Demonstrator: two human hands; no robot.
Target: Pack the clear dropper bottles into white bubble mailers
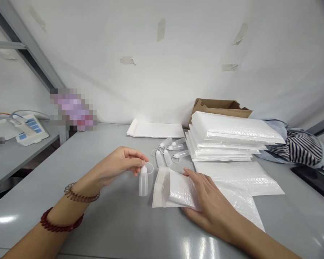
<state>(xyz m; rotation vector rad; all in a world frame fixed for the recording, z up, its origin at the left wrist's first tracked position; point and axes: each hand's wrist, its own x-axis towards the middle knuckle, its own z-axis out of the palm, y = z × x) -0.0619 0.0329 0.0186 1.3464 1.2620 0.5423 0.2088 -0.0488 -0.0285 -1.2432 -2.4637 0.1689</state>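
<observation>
Between thumb and fingers, my left hand (125, 162) pinches the cap of a small translucent dropper bottle (143, 184), which hangs upright with a thin ring strap at its neck. My right hand (205, 198) grips a small white bubble mailer (182, 190), its flap end pointing left toward the bottle. The bottle and the mailer are apart, a short gap between them. Behind the mailer, several similar dropper bottles (167, 157) lie loosely on the grey table (110, 223). My right hand's fingertips are partly hidden by the mailer.
A stack of white bubble mailers (226, 138) stands at the right, with flat mailers (248, 176) before it. Behind are a cardboard box (221, 104) and a white mailer (156, 129) by the wall. Striped cloth (302, 149) and a black object (315, 181) lie far right.
</observation>
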